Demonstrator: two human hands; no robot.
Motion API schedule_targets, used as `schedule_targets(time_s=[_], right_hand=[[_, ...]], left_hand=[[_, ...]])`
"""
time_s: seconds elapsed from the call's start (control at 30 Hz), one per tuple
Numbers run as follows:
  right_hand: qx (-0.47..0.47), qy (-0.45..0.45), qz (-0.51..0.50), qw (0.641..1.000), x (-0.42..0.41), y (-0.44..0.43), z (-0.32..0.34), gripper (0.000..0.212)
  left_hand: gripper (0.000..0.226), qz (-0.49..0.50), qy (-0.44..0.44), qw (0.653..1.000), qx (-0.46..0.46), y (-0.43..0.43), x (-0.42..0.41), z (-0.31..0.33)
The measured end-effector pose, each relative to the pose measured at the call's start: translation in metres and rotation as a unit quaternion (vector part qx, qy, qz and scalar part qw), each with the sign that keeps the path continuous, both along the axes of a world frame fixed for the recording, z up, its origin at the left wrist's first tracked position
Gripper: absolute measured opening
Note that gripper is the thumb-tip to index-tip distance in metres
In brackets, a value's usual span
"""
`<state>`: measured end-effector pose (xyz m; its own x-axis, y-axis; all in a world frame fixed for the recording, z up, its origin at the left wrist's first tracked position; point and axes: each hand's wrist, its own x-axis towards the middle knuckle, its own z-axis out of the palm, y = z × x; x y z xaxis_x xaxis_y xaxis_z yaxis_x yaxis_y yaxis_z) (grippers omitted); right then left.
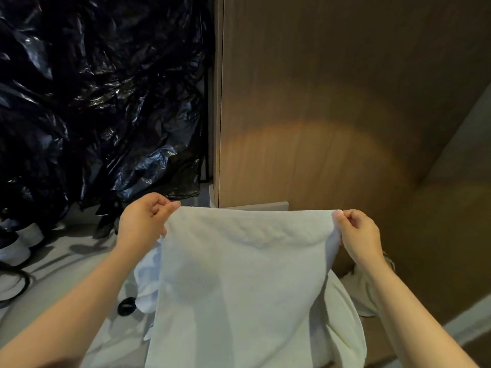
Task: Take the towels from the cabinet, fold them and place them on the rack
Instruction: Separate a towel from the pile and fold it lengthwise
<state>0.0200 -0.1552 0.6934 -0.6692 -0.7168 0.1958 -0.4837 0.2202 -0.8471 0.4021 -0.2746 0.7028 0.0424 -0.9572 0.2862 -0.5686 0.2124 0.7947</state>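
Note:
A white towel (247, 274) hangs spread out in front of me, its top edge stretched flat between both hands. My left hand (143, 219) pinches the towel's top left corner. My right hand (357, 235) pinches the top right corner. The towel's lower part drops out of view at the bottom. Behind it a brown wooden cabinet panel (332, 102) fills the upper right. No rack is in view.
Crumpled black plastic sheeting (101, 96) covers the upper left. White objects (18, 243) and a dark cable (18, 282) lie on the grey floor at the left. A small black round thing (127, 305) lies near the towel's left edge.

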Motion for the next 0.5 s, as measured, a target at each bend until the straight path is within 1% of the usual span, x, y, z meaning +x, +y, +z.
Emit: schedule_targets(time_s=[0.07,0.13,0.17,0.23,0.3,0.37,0.43,0.5], right_hand=[[0.008,-0.07,0.006,0.998,-0.005,-0.016,-0.003,0.024],[0.024,-0.168,0.014,0.985,-0.007,-0.032,-0.003,0.021],[0.035,-0.203,0.02,0.978,-0.008,-0.039,-0.004,0.02],[0.046,-0.232,0.04,0.971,-0.01,-0.053,-0.004,0.021],[0.038,-0.26,0.073,0.962,-0.009,-0.066,-0.002,0.019],[0.031,-0.331,0.105,0.937,-0.008,-0.08,0.001,0.014],[0.033,-0.402,0.12,0.907,-0.006,-0.095,0.0,0.01],[0.052,-0.405,0.115,0.905,-0.005,-0.109,-0.008,0.009]], left_hand=[[0.023,0.001,-0.031,1.0,-0.006,-0.01,-0.006,-0.002],[0.022,0.0,-0.059,0.998,-0.016,-0.02,-0.012,-0.004],[0.022,0.002,-0.062,0.998,-0.02,-0.026,-0.014,-0.006],[0.02,0.014,-0.047,0.999,-0.023,-0.037,-0.019,-0.008],[0.019,0.031,-0.002,0.999,-0.027,-0.049,-0.021,-0.011],[0.017,0.053,0.032,0.998,-0.028,-0.059,-0.021,-0.018],[0.015,0.074,0.036,0.997,-0.01,-0.067,-0.021,-0.028],[0.012,0.071,0.032,0.997,0.015,-0.072,-0.023,-0.042]])
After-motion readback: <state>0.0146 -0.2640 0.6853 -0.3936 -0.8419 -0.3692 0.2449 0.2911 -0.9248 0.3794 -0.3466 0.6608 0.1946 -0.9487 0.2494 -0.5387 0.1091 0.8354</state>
